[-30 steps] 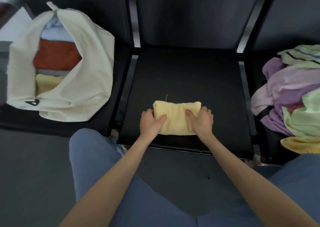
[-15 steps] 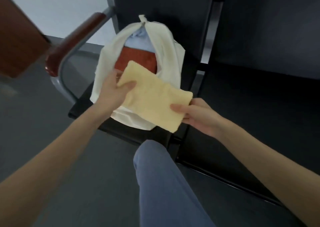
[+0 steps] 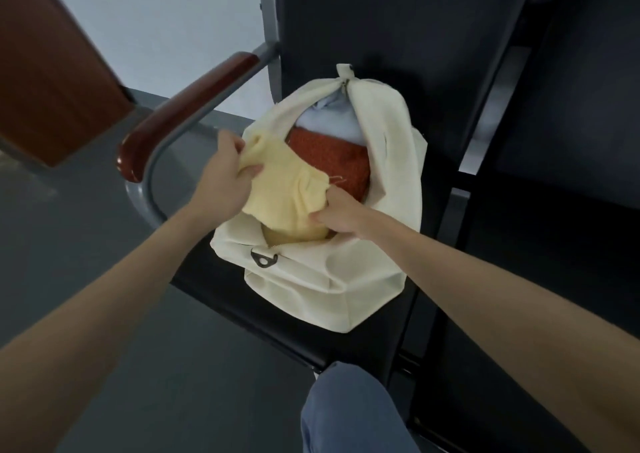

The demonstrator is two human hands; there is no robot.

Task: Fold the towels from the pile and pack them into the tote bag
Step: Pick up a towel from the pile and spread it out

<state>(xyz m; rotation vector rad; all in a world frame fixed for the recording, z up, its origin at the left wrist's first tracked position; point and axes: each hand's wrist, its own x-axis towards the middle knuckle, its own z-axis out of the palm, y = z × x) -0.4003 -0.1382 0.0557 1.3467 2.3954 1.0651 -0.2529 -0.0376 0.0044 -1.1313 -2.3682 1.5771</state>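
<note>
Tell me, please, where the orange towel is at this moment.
In the head view the orange towel lies inside the tote bag near the middle, between the pale blue towel behind it and the yellow towel in front.

Dim, even light; soft blur; wide-angle edge distortion.

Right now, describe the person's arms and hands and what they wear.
Both forearms are bare to the frame edge: no sleeves, gloves, watch or rings show. The left hand and right hand carry no markings. Blue trousers cover the knee below.
</note>
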